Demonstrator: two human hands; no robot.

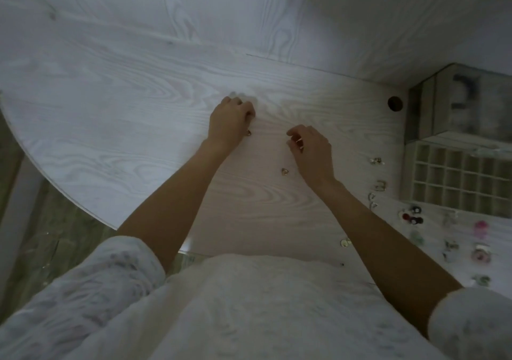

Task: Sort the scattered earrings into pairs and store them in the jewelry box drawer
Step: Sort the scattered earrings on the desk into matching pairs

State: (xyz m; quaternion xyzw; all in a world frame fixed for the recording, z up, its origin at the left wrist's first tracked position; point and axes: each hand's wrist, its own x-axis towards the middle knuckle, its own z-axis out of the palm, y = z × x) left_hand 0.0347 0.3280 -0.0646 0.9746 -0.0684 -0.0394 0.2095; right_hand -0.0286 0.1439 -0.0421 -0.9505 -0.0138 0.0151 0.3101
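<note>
Gold earring [248,132] under left hand [230,121], fingers curled on it; mate [284,171] lies loose.
Right hand [311,149] pinches something small, can't tell what. Match pairs on counter [138,104] first, well left of drawer [460,176], then drop one pair per cell.

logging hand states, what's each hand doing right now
Left hand: fingers curled, a small gold earring at its thumb, apparently pinched.
Right hand: fingers curled, pinching a small gold earring.

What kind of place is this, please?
Probably a room at home, at a desk or dressing table: a white wood-grain tabletop, a jewelry box with its divided drawer pulled out, and scattered earrings.
</note>
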